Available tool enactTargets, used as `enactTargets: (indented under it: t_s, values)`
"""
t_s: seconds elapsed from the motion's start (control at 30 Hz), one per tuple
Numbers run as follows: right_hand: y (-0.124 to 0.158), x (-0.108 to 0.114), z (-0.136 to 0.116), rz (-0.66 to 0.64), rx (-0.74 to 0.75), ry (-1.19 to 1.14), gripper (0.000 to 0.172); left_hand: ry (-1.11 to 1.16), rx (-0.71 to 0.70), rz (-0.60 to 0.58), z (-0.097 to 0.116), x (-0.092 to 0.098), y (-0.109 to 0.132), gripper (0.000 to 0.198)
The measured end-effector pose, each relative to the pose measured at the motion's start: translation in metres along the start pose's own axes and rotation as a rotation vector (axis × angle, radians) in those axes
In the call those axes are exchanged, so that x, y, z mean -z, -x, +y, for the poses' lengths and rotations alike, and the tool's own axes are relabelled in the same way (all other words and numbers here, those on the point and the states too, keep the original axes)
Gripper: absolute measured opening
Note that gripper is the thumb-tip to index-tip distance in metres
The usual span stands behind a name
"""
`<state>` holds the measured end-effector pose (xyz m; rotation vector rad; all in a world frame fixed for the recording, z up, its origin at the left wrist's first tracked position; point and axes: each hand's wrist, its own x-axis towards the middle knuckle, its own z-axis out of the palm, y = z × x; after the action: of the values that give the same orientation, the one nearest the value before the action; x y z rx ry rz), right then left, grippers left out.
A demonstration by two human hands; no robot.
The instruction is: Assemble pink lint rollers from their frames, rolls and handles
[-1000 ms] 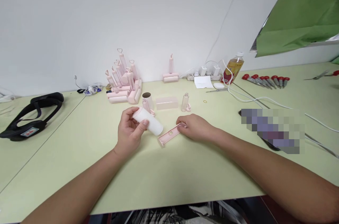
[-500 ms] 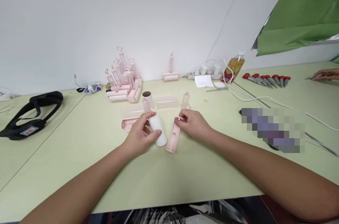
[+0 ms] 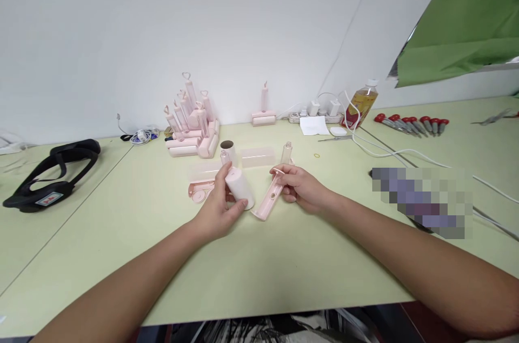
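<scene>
My left hand (image 3: 217, 212) grips a white paper roll (image 3: 239, 186), held nearly upright just above the pale green table (image 3: 259, 267). My right hand (image 3: 302, 189) pinches a long pink plastic frame piece (image 3: 268, 199) at its upper end, tilted so its lower end sits close beside the roll. Just behind my hands lie a pink roller part (image 3: 199, 190), a clear pink cover (image 3: 257, 157), a cardboard core (image 3: 227, 148) and a small clear handle (image 3: 286, 153).
A cluster of assembled pink lint rollers (image 3: 190, 126) stands at the back, one more roller (image 3: 263, 110) to its right. Black headset (image 3: 48, 175) at left. Bottle (image 3: 360, 105), power strip, cables, red-handled screwdrivers (image 3: 409, 122) and a blurred object (image 3: 421, 199) at right.
Both hands lifted their parts and drew them together. The roll turned from lying slantwise to nearly upright; the pink frame swung from flat on the table to tilted beside the roll.
</scene>
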<state>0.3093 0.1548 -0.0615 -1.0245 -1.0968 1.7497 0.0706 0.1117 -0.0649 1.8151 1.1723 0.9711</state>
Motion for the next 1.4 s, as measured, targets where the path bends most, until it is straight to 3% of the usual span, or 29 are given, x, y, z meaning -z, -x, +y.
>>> enactTargets:
  t_s: [0.2, 0.5, 1.2, 1.3, 1.4]
  values:
    - [0.003, 0.003, -0.005, -0.222, -0.129, -0.161, 0.024, 0.409, 0.197, 0.049, 0.007, 0.002, -0.007, 0.093]
    - [0.003, -0.007, 0.01, -0.239, -0.155, -0.161, 0.029, 0.614, 0.274, -0.11, 0.015, -0.005, -0.002, 0.078]
    - [0.006, -0.011, 0.014, -0.3, -0.107, -0.055, 0.035, 0.641, 0.236, -0.315, 0.01, -0.007, 0.005, 0.079]
    - [0.007, -0.011, 0.016, -0.328, -0.093, -0.06, 0.035, 0.55, 0.208, -0.299, 0.008, -0.006, 0.006, 0.081]
    - [0.009, -0.01, 0.016, -0.388, -0.093, -0.086, 0.032, 0.294, 0.102, -0.236, 0.008, 0.001, 0.006, 0.076]
